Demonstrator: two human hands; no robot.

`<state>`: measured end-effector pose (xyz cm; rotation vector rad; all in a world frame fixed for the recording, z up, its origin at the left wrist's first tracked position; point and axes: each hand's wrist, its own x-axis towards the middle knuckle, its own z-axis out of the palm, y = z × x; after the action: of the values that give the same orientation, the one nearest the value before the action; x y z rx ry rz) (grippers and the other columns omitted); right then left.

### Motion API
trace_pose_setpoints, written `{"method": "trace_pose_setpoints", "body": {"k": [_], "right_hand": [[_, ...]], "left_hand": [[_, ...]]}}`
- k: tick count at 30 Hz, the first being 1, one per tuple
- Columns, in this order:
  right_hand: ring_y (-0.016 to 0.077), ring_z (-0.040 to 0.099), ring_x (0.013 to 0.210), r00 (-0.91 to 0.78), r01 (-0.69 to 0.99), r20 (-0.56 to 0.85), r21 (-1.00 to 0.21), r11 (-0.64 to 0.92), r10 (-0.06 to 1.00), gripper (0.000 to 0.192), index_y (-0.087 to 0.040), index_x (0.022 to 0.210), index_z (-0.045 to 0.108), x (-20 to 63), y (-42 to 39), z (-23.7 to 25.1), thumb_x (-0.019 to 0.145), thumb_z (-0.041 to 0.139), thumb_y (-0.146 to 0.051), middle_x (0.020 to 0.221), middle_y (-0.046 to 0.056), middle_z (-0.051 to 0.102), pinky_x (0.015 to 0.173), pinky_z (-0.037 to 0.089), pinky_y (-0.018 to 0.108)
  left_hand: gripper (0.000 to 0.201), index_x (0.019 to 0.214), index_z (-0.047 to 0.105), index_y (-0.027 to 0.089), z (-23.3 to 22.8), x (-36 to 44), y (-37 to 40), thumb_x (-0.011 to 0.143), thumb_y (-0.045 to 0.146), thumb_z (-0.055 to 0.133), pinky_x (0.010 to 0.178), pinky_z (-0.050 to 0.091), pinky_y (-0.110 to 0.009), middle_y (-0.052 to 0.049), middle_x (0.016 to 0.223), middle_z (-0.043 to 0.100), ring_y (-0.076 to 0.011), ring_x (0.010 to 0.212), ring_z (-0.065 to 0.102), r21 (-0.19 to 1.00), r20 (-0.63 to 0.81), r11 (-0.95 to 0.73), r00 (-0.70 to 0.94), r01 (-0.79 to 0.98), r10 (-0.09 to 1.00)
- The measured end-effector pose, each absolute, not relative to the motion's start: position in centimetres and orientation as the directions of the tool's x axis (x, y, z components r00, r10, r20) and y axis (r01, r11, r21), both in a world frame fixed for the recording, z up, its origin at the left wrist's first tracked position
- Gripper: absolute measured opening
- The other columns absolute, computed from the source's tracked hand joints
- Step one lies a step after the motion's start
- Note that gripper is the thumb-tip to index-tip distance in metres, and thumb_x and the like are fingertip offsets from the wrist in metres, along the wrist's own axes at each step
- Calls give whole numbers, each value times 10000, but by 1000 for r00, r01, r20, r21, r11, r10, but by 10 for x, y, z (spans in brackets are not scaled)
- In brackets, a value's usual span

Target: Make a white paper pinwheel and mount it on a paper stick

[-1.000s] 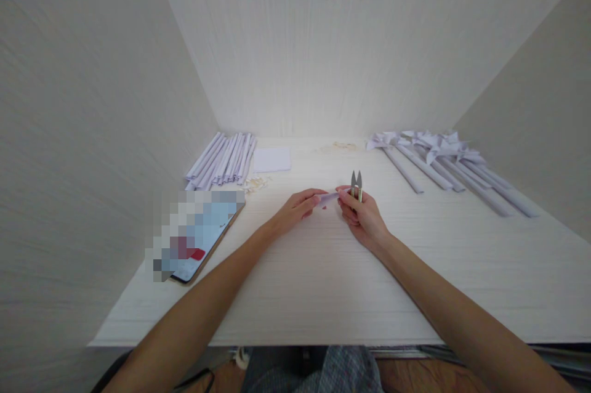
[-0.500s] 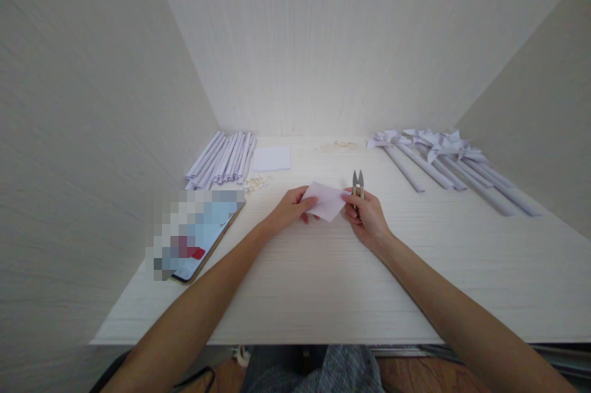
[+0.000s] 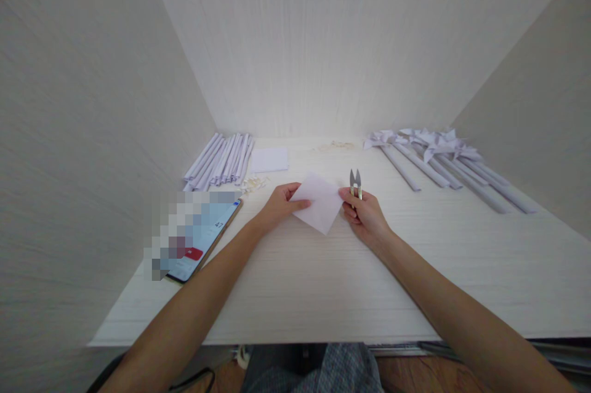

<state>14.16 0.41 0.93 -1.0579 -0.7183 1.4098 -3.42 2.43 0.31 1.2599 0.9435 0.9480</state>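
A small square of white paper (image 3: 319,201) is held turned cornerwise above the middle of the table. My left hand (image 3: 282,205) pinches its left side, thumb on top. In my right hand (image 3: 367,213) is a pair of thread snips (image 3: 355,180), blades pointing away from me and parted. The right thumb and fingertip are at the paper's right corner; whether they grip it I cannot tell. Part of the snips' handles is hidden by the fingers.
Rolled paper tubes (image 3: 219,160) lie at the back left, beside a white paper stack (image 3: 269,159) and small pale scraps (image 3: 253,185). A phone (image 3: 207,245) rests at the left. Paper pinwheels on tubes (image 3: 443,153) lie at the back right. Walls enclose the table (image 3: 323,294).
The paper has been tilted flatter, so more of its square face shows. My left hand has shifted slightly left. The snips stay in my right hand. The view has moved a little.
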Motion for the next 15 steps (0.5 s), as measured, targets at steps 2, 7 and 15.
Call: {"method": "trace_pose_setpoints", "body": {"k": [2, 7, 15], "right_hand": [[-5, 226, 303, 77, -426, -201, -892, -150, 977, 259, -147, 559, 528, 142, 4, 10, 495, 755, -256, 350, -110, 309, 285, 102, 148], [-3, 219, 307, 54, -431, -202, -888, -160, 978, 257, -150, 570, 522, 143, 5, 11, 511, 749, -254, 355, -110, 303, 286, 101, 150], [5, 219, 313, 48, -373, -169, -917, -139, 985, 263, -157, 577, 530, 144, 4, 9, 514, 750, -287, 355, -107, 305, 290, 111, 163]], "left_hand": [[440, 887, 621, 98, 4, -34, 23, 504, 269, 753, 629, 444, -255, -43, 794, 681, -133, 652, 589, 995, -50, 78, 332, -70, 942], [468, 888, 621, 93, 3, -34, 23, 482, 267, 772, 655, 466, -273, -56, 784, 692, -148, 666, 615, 983, -51, 110, 359, -146, 932], [528, 953, 603, 92, 2, -32, 24, 474, 224, 782, 677, 490, -295, -67, 780, 700, -166, 681, 641, 969, -56, 141, 379, -201, 924]]}}
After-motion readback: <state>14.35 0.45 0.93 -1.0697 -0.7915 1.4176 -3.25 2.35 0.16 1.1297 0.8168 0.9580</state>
